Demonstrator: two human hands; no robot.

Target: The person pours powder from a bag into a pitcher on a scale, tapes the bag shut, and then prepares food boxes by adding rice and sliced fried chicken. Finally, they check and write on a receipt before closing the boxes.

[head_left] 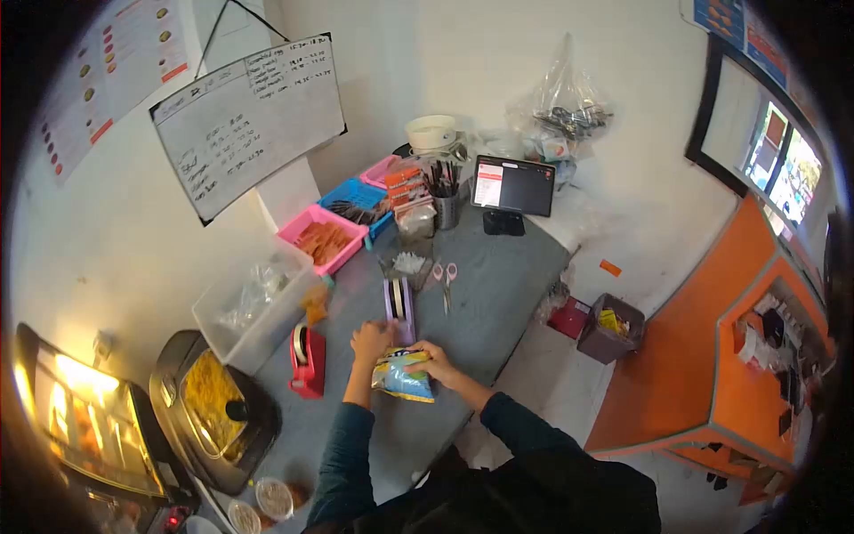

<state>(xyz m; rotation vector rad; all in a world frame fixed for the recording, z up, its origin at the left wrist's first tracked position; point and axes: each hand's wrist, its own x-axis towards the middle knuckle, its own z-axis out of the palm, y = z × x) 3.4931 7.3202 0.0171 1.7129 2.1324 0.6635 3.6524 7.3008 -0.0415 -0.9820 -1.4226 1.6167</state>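
A blue and yellow snack bag [405, 381] lies on the grey table before me. My right hand [433, 363] is closed on its upper right side, with the thumb across the front. At the bag's upper left corner, my left hand [372, 341] has its fingers curled together beside the near end of a purple tape dispenser [398, 307]. What those fingers pinch is too small to make out. To the left stands a red tape dispenser [308, 363], apart from both hands. Pink-handled scissors [446, 283] lie beyond the bag, right of the purple dispenser.
A clear plastic bin [253, 307], a pink basket [325, 238] and a blue basket [356, 198] line the wall side. A tablet [513, 185] stands at the back. A black-rimmed container [213, 409] and a lit display case [84, 418] are at left.
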